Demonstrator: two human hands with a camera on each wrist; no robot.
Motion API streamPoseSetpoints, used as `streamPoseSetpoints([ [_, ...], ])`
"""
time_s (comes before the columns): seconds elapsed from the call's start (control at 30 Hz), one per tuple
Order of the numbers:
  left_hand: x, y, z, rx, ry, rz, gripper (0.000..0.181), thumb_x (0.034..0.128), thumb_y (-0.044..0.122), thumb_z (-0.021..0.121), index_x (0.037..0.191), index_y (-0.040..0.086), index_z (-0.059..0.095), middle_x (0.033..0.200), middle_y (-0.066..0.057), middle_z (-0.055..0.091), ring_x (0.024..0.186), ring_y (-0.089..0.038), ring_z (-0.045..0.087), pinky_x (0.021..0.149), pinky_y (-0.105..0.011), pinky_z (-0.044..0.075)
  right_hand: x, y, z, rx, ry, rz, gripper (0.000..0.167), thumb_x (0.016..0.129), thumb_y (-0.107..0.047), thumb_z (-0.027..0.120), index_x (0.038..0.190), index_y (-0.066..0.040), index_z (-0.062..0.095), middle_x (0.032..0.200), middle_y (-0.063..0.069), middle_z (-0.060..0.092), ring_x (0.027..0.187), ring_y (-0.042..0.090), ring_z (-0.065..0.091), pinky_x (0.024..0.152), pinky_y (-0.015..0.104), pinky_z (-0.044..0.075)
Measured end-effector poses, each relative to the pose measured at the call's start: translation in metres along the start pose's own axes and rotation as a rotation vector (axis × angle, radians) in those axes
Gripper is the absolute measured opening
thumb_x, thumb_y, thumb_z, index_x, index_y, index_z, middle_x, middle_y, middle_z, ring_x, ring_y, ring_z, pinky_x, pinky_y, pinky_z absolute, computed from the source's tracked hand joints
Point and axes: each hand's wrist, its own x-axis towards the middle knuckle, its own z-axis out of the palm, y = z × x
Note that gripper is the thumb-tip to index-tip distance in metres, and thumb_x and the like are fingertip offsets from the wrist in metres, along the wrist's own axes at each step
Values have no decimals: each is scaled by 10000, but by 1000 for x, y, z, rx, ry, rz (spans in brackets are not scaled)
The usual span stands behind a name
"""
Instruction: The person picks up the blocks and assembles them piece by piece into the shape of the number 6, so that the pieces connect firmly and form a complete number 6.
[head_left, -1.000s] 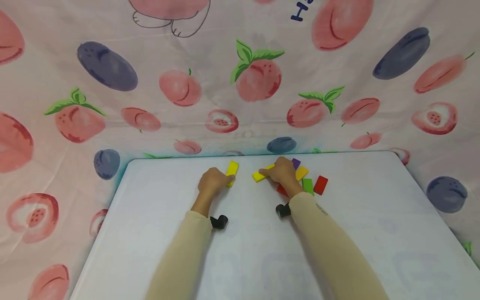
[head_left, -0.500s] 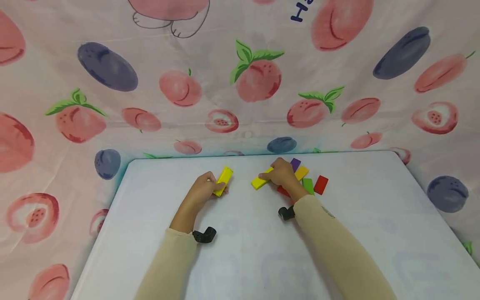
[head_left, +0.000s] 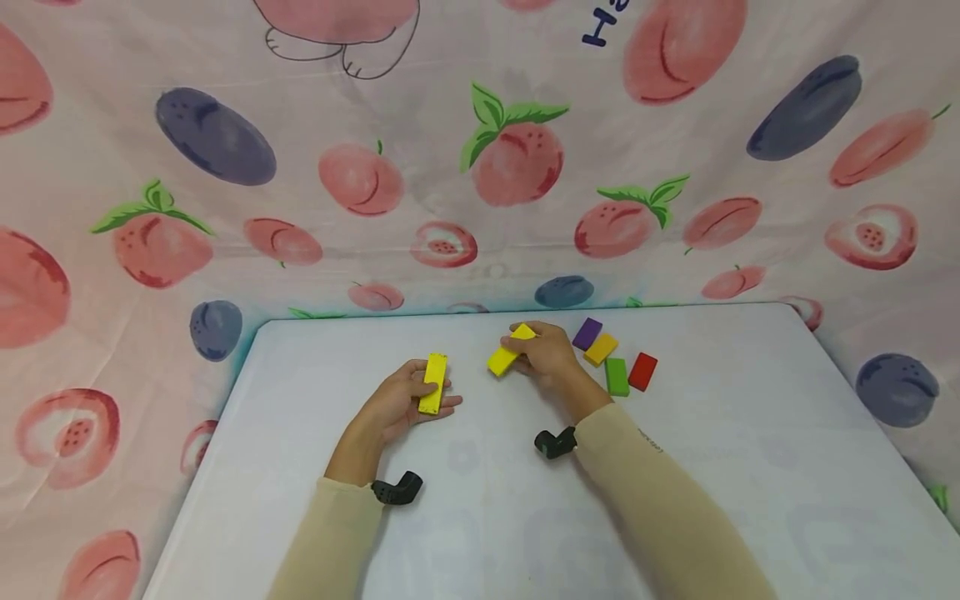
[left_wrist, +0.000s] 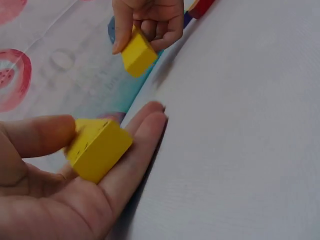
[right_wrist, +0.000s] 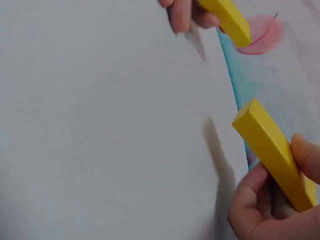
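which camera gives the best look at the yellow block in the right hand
The right wrist view: the yellow block is large and close there, its end and long sides plain, though the right hand covers part. The head view shows it small, partly covered; the left wrist view shows it foreshortened, farther off.

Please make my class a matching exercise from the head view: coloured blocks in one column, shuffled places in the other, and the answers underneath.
Column 1
1. Red block
2. Yellow blocks
3. Purple block
4. Orange block

Column 2
A. Between the purple and green block
B. One in the left hand, one in the right hand
C. Farthest right of the loose blocks
D. Of the loose blocks, nearest the back edge of the table

Right pairs: 1-C, 2-B, 3-D, 4-A
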Motion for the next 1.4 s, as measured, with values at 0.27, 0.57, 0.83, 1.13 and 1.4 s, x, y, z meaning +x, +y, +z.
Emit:
streamPoseSetpoints([
  [0.27,4,-5,2,27,90,32,136,1068,154,530,1094,67,428,1230,-149,554,1175,-312,691,966,-375,582,4,14,23,288,-81,91,618,1005,-171,662,1537,-91,358,1389,193,588,1267,373,632,955,489,563],
  [0.57,-1,-2,3,477,316,99,395,895,251,806,1210,61,662,1006,-86,717,795,-156,668,694,-288,582,9,23,42,430,-119,76,565,1059,-111,542,1579,-138,324,1500,196,488,1384,358,526,1087,531,472],
  [0.83,-2,-5,-1,500,261,101,541,910,120,770,1418,154,588,1226,-140,717,977,-189,731,829,-342,624,11,24,55,369,-50,48,528,1011,-133,644,1487,-96,419,1357,209,623,1190,344,686,897,455,602],
  [1.13,-6,-1,-2,796,261,177,449,887,188,781,1313,128,652,1107,-71,702,863,-172,652,755,-289,520,9,22,66,120,113,-75,482,976,-253,712,1408,-154,521,1250,123,660,1002,218,740,742,316,632],
  [1.4,-5,-1,-3,794,225,179,433,923,175,747,1334,128,621,1133,-83,661,884,-189,602,745,-274,487,20,13,64,64,91,22,485,961,-293,727,1385,-182,519,1171,115,694,773,206,771,688,315,628],
])
